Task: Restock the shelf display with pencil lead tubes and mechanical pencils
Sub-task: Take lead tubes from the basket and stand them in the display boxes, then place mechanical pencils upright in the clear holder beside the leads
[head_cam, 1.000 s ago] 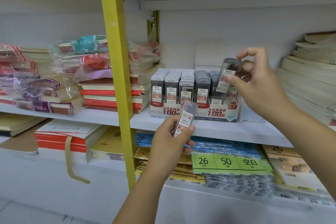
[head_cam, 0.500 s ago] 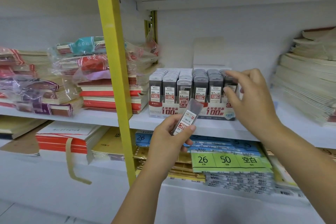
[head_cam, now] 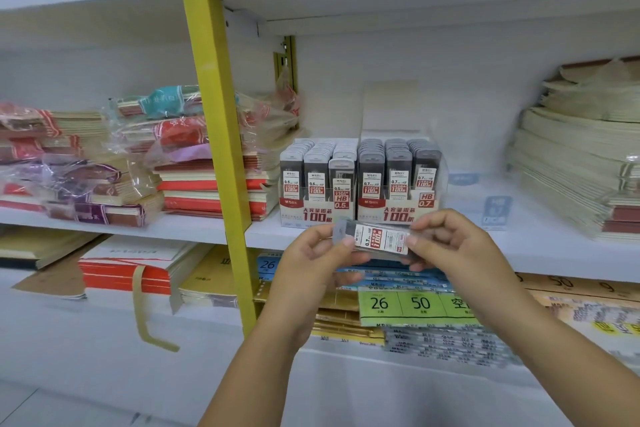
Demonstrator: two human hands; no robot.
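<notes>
Grey lead tube [head_cam: 375,242], sideways
Red-white 0.7 label; left hand [head_cam: 311,265], right hand [head_cam: 450,248] pinch its ends; display box [head_cam: 398,215] at 12 o'clock.

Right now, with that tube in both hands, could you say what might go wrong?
The tube reads 0.7, yet the 0.5 box stands right beside the 0.7 box: it could be misfiled. The 0.7 box looks full in front, so forcing it in may tip neighbours. The left hand and right hand pinch only its ends; it could slip.
</notes>
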